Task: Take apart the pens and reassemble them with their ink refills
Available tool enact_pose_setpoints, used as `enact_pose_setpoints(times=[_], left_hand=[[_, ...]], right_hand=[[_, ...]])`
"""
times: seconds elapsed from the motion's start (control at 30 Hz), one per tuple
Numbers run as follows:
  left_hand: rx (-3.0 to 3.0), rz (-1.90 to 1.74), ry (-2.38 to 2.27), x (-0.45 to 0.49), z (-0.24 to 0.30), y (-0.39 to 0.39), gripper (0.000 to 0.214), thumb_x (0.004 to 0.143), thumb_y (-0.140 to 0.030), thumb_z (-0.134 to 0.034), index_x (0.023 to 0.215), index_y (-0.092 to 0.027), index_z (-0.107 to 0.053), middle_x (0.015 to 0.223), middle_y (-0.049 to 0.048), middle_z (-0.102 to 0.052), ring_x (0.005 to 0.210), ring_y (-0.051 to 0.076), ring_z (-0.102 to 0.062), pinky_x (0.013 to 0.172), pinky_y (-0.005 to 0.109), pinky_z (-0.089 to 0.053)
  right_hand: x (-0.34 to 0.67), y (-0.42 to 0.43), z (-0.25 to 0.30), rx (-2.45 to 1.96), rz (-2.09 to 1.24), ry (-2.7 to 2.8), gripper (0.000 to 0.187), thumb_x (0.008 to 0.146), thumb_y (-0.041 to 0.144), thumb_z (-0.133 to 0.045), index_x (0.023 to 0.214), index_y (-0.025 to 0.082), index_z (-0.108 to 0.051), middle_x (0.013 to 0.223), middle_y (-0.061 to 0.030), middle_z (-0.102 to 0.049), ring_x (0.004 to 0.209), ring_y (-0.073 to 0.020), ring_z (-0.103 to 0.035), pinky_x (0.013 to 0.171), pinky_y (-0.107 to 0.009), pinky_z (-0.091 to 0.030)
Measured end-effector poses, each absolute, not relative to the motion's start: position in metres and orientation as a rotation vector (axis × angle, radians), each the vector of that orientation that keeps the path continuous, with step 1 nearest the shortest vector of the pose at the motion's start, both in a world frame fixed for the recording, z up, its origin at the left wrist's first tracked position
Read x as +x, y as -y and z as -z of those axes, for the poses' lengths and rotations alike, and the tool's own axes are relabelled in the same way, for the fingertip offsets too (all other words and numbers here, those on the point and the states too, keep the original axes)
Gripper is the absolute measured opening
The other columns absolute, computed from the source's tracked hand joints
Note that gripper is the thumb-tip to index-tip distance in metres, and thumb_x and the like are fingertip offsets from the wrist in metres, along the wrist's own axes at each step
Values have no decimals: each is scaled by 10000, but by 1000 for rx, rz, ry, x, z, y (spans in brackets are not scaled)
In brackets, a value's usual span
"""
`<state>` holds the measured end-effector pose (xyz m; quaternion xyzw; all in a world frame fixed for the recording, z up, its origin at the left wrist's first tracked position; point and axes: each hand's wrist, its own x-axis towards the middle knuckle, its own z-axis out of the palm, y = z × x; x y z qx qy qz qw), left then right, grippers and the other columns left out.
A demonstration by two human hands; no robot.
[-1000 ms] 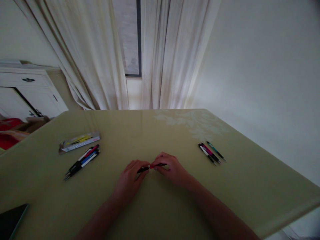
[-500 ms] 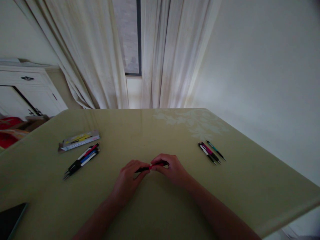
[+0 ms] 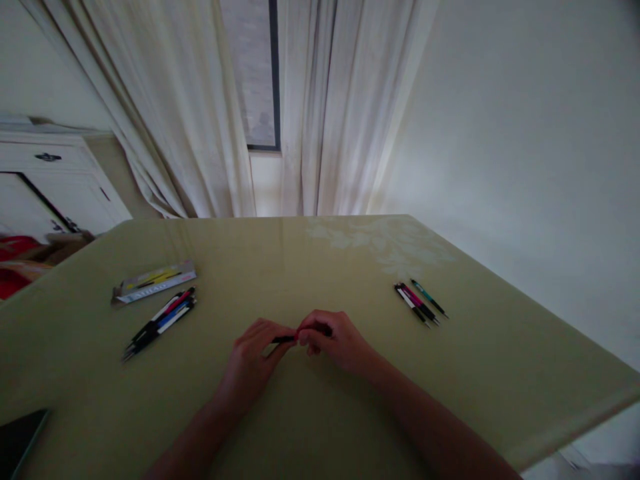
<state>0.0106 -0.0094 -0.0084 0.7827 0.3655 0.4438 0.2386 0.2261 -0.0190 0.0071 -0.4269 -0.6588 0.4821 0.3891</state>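
Between my two hands, low over the middle of the table, is a red and black pen (image 3: 284, 339). My left hand (image 3: 255, 353) pinches its black end with thumb and fingers. At the red part, my right hand (image 3: 333, 340) is closed with fingers curled round it, hiding much of that end. Off to the left lies a bunch of pens (image 3: 163, 323) in black, white, red and blue. On the right rest several more pens (image 3: 417, 305), a teal and black one (image 3: 429, 297) slightly apart from the others.
A pen box (image 3: 155, 283) lies behind the left bunch on the green tabletop (image 3: 280, 267). The corner of a dark flat object (image 3: 20, 437) shows at the near left. Beyond the table are curtains (image 3: 200, 133), a white cabinet (image 3: 65, 177) and a wall at right.
My right hand's fingers have curled further round the red part of the pen. My left hand keeps its pinch. The whole view has shifted slightly.
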Motion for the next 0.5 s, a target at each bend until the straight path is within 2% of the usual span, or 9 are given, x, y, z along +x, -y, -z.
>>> enact_pose_setpoints(times=[0.13,0.23,0.33,0.4,0.47,0.5], left_hand=[[1956,-1152,-1028,10,6,7,230,905,-399,-744,1082,-257,-781,1044,47,-797,931,224,-756,858,350,-615],[1788,-1127,-1026,9,4,5,245,927,-417,-698,1072,-249,-799,1067,70,-808,991,245,-762,924,402,-618],[1657,-1126,-991,9,5,3,276,843,-435,-785,1029,-232,-802,1058,86,-811,966,259,-772,915,425,-635],[1603,-1143,-958,9,8,1,337,791,-450,-831,1034,-220,-788,1172,107,-784,986,266,-772,895,423,-645],[1591,-1127,-958,8,12,-3,385,799,-482,-817,1068,-211,-773,1241,124,-759,1011,267,-767,875,410,-649],[1598,-1110,-976,7,13,-4,395,827,-506,-784,1081,-204,-769,1196,126,-775,982,261,-772,845,397,-653]], right_hand=[[225,19,-7,-1094,-1159,1628,199,917,377,-731,911,179,-724,762,-6,-708,666,-133,-663,640,-232,-508],[224,19,-8,-1104,-1162,1586,273,914,450,-728,904,177,-713,774,-14,-707,649,-134,-662,621,-236,-514],[225,19,-9,-1096,-1218,1557,326,921,503,-703,901,178,-701,789,-23,-715,610,-125,-646,591,-234,-515],[225,18,-9,-1081,-1225,1551,339,925,516,-694,896,178,-695,791,-25,-718,601,-122,-639,588,-236,-517],[226,17,-8,-1080,-1207,1549,339,919,519,-703,897,180,-695,798,-25,-721,611,-124,-645,595,-239,-518],[227,17,-7,-1087,-1190,1547,339,915,519,-710,899,181,-698,800,-25,-721,618,-126,-649,598,-240,-518]])
